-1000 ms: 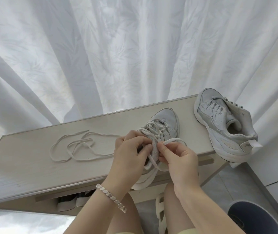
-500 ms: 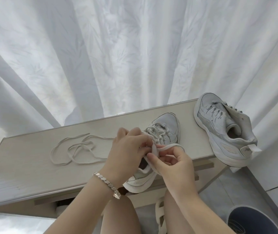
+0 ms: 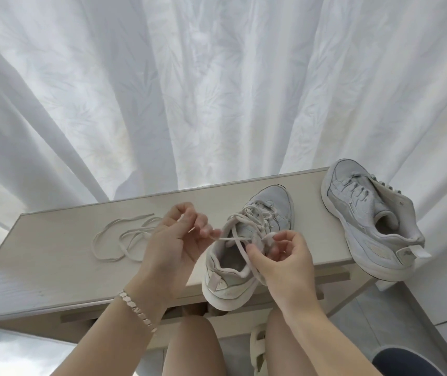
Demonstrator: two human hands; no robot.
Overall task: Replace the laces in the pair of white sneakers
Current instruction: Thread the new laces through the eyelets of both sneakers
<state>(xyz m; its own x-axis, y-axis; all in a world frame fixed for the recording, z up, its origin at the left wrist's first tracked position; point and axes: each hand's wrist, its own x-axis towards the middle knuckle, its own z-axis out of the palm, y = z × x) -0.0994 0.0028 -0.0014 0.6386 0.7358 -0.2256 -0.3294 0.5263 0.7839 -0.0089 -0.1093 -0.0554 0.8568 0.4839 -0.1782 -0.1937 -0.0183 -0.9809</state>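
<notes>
The person's arms are bare as far up as I can see. The left hand (image 3: 179, 240) and the right hand (image 3: 284, 263) are bare too. On the left wrist sits a bracelet (image 3: 138, 312). It is thin and shiny, a pale silver colour. It is made of many little flat square bits, all in a row. The legs (image 3: 195, 348) are bare as well. Low down between them I can see one sandal (image 3: 259, 348). It is creamy white, with fat, wide straps.

Two white sneakers (image 3: 274, 204) (image 3: 352, 202), two laces (image 3: 114, 234) (image 3: 233, 238), two hands (image 3: 173, 240) (image 3: 284, 264), one bracelet (image 3: 135, 310), one table (image 3: 54, 267).
</notes>
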